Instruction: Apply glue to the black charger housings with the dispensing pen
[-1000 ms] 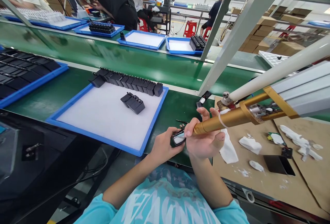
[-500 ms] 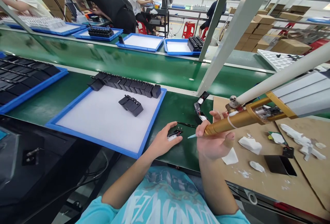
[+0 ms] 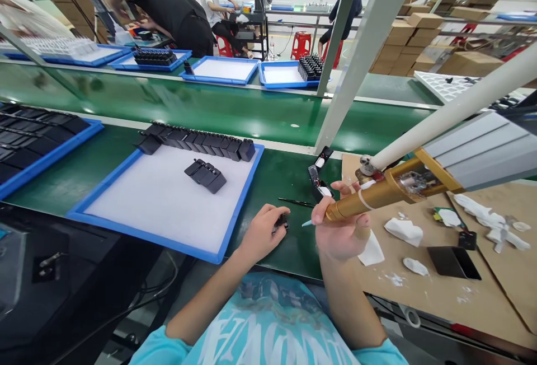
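My left hand point(image 3: 264, 233) is closed around a small black plug part point(image 3: 281, 223), just above the green bench; the fingers hide much of it. To its right, my right hand point(image 3: 342, 230) grips the gold barrel of a glue dispenser point(image 3: 356, 201). The dispenser's pale blue nozzle point(image 3: 307, 223) points left toward the plug part, with a gap between them. Behind the hands lies a thin black tool, perhaps tweezers point(image 3: 293, 202). Opened black casing pieces point(image 3: 318, 173) with white glue in them rest near the metal post.
On the left, a blue-rimmed tray point(image 3: 151, 237) bears a row of black adapters point(image 3: 201, 140) and a loose pair point(image 3: 205, 175). Cardboard point(image 3: 413, 289) with glue scraps and an open black box point(image 3: 453, 262) lies right. A slanted metal post point(image 3: 348, 76) stands ahead. Several co-workers are beyond.
My left hand has drawn its fingers in around the plug part, which has turned and is now more covered. The right hand keeps its grip on the dispenser. The whole view has shifted slightly.
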A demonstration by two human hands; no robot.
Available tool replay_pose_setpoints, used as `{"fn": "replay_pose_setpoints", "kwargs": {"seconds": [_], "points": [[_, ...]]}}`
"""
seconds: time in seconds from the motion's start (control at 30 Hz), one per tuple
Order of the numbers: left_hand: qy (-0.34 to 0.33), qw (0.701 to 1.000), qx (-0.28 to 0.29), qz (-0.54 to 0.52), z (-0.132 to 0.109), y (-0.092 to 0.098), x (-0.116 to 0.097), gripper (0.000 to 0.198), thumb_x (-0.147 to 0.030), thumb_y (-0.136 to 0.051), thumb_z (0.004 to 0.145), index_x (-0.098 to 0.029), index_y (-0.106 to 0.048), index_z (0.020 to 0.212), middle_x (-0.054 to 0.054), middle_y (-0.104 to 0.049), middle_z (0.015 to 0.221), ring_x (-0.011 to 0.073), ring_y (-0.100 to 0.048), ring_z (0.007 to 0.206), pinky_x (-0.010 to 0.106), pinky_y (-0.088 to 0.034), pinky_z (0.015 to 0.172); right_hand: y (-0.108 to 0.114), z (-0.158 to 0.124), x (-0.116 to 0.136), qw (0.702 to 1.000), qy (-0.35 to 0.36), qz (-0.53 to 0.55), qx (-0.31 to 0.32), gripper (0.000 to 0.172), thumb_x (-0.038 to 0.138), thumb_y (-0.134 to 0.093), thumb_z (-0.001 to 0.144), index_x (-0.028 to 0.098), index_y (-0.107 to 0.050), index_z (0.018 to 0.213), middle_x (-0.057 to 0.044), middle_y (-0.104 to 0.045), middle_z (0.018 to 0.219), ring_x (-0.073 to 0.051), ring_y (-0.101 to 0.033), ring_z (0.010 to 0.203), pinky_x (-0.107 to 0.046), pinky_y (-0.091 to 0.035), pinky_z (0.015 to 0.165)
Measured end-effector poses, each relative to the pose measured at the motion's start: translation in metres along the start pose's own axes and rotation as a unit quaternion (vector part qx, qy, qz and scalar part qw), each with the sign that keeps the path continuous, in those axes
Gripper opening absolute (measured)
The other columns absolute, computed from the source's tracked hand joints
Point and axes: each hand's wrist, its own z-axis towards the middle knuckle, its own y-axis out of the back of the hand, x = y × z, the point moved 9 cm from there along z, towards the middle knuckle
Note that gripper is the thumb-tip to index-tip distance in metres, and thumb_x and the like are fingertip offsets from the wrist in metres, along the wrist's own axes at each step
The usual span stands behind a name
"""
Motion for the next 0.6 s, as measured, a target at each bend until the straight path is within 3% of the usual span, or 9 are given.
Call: {"fn": "replay_pose_setpoints", "kwargs": {"seconds": [0.1, 0.2, 0.43, 0.6], "points": [[-0.024, 0.997, 0.054, 0.051, -0.005, -0.001, -0.011, 0.051, -0.014, -0.046, 0.091, -0.018, -0.040, 0.141, 0.010, -0.062, 0.124, 0.0236, -0.053, 0.110, 0.041, -0.047, 0.094, 0.000, 0.000, 0.000, 1.000, 0.002, -0.002, 0.002, 0.032, 0.048, -0.048, 0.087, 0.031, -0.058, 0.112, 0.000, -0.059, 0.107, -0.008, -0.056, 0.043, -0.026, -0.039, 0.035], [-0.031, 0.994, 0.070, 0.083, -0.009, 0.002, -0.019, 0.053, -0.018, -0.041, 0.097, -0.018, -0.029, 0.149, 0.011, -0.058, 0.132, 0.0246, -0.050, 0.113, 0.043, -0.046, 0.097, -0.001, -0.001, -0.001, 1.000, 0.003, -0.003, 0.005, 0.032, 0.048, -0.046, 0.088, 0.031, -0.058, 0.113, -0.001, -0.059, 0.107, -0.008, -0.056, 0.044, -0.027, -0.039, 0.036], [-0.031, 0.998, 0.010, 0.050, -0.006, 0.006, -0.023, 0.031, -0.020, -0.052, 0.095, -0.019, -0.057, 0.125, 0.007, -0.069, 0.115, 0.0216, -0.059, 0.106, 0.037, -0.051, 0.092, -0.001, -0.001, -0.001, 1.000, -0.001, -0.014, 0.008, 0.032, 0.048, -0.046, 0.088, 0.031, -0.058, 0.112, -0.001, -0.058, 0.108, -0.008, -0.056, 0.044, -0.027, -0.036, 0.036], [-0.004, 1.000, -0.024, -0.010, -0.005, 0.005, -0.014, 0.018, -0.018, -0.055, 0.092, -0.022, -0.064, 0.108, 0.004, -0.072, 0.108, 0.0184, -0.064, 0.101, 0.033, -0.052, 0.090, 0.000, -0.002, -0.001, 1.000, -0.005, -0.012, 0.006, 0.032, 0.047, -0.047, 0.088, 0.031, -0.058, 0.113, -0.001, -0.057, 0.108, -0.009, -0.056, 0.044, -0.028, -0.036, 0.037]]}}
